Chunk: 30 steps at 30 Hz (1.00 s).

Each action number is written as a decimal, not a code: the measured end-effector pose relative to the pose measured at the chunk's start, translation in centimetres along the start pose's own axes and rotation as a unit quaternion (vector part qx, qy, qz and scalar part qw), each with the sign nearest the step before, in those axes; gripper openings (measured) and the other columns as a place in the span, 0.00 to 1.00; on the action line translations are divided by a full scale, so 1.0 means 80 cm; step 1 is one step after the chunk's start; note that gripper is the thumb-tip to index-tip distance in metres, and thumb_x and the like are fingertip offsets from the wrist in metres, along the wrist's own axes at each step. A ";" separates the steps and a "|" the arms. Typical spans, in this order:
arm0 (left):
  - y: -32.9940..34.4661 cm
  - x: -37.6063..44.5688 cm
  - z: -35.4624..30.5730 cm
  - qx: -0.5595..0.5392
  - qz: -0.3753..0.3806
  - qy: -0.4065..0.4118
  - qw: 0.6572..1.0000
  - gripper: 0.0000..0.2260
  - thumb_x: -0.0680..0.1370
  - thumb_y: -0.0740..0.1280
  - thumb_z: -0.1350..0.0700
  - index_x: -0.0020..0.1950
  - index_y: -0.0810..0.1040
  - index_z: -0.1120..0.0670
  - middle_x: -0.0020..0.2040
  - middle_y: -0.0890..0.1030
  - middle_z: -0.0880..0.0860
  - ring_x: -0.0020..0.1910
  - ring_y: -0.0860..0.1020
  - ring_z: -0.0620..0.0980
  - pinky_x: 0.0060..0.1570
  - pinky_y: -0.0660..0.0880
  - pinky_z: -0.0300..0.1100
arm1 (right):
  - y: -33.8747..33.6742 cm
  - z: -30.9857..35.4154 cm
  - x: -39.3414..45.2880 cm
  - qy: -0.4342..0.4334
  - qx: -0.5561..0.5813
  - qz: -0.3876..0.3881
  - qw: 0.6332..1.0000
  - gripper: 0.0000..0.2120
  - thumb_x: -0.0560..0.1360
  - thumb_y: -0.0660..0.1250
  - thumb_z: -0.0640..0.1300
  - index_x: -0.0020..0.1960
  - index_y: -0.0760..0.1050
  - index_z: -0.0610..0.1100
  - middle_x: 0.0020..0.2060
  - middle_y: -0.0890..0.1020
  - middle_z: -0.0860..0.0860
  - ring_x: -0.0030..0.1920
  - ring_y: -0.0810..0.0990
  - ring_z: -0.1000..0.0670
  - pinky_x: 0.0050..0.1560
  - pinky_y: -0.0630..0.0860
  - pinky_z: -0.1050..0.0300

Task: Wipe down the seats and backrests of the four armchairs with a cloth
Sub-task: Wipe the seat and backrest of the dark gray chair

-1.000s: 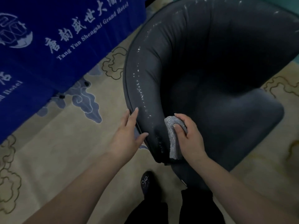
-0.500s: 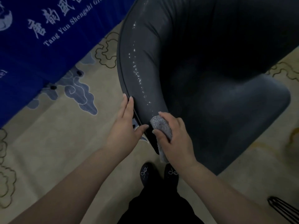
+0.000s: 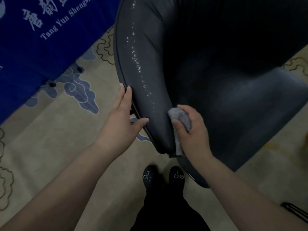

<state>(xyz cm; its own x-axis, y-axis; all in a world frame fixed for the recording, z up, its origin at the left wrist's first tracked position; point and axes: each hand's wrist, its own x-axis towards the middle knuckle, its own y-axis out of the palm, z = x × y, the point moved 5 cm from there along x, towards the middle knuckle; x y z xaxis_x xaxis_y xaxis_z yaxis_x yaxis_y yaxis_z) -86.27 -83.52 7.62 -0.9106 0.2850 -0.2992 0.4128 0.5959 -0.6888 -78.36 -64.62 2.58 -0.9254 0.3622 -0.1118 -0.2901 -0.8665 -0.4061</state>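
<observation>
- Head view: our right hand (image 3: 193,130) grips a grey cloth (image 3: 180,116), fingers curled round it, against the inner side of the armchair (image 3: 233,100) arm.
- Our left hand (image 3: 121,117) steadies the arm's outer edge, fingers straight, thumb on top.
- We should press firmly and sweep along the arm's speckled streak (image 3: 138,64).

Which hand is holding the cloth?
The right hand grips the grey cloth against the armchair; the left hand rests bare on its outer edge.
</observation>
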 end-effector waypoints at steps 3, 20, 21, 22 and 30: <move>0.000 0.000 0.002 -0.010 0.003 -0.006 1.000 0.42 0.75 0.71 0.50 0.78 0.44 0.44 0.76 0.41 0.35 0.71 0.66 0.45 0.63 0.69 0.36 | -0.013 -0.014 0.006 0.040 0.038 -0.034 0.998 0.16 0.76 0.65 0.47 0.63 0.71 0.57 0.58 0.74 0.54 0.54 0.71 0.69 0.53 0.67 0.77; -0.009 0.014 -0.001 -0.029 -0.023 -0.009 0.999 0.46 0.72 0.75 0.52 0.79 0.46 0.45 0.78 0.47 0.38 0.73 0.65 0.48 0.63 0.72 0.41 | 0.032 0.045 0.038 -0.062 0.031 0.032 0.997 0.21 0.73 0.66 0.55 0.66 0.69 0.57 0.54 0.74 0.61 0.56 0.73 0.64 0.52 0.68 0.75; -0.009 0.014 -0.001 -0.040 -0.021 -0.011 0.999 0.46 0.71 0.75 0.53 0.79 0.46 0.44 0.78 0.47 0.38 0.72 0.65 0.47 0.59 0.73 0.35 | 0.030 0.043 0.042 -0.055 0.030 0.026 0.998 0.19 0.74 0.67 0.53 0.64 0.71 0.56 0.54 0.74 0.60 0.55 0.73 0.64 0.52 0.69 0.73; -0.009 0.015 -0.001 -0.050 -0.017 -0.014 0.999 0.47 0.71 0.75 0.53 0.79 0.46 0.44 0.78 0.47 0.37 0.72 0.66 0.47 0.55 0.73 0.29 | 0.025 0.041 0.046 -0.047 0.030 0.018 0.998 0.17 0.74 0.68 0.51 0.62 0.72 0.55 0.54 0.75 0.59 0.54 0.73 0.63 0.53 0.69 0.72; -0.015 0.018 0.001 -0.070 -0.004 -0.009 0.997 0.49 0.68 0.77 0.53 0.78 0.47 0.40 0.77 0.48 0.36 0.71 0.67 0.46 0.61 0.75 0.41 | 0.030 0.060 0.051 -0.064 0.081 0.036 0.994 0.15 0.72 0.68 0.51 0.58 0.72 0.58 0.53 0.77 0.60 0.56 0.76 0.58 0.55 0.75 0.59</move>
<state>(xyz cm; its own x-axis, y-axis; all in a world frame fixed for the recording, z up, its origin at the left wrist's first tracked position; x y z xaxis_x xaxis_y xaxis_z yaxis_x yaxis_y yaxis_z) -88.10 -83.88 8.01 -0.9132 0.2673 -0.3076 0.4036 0.6972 -0.5924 -84.00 -66.88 5.47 -0.9658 0.2591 -0.0141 -0.2476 -0.9365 -0.2483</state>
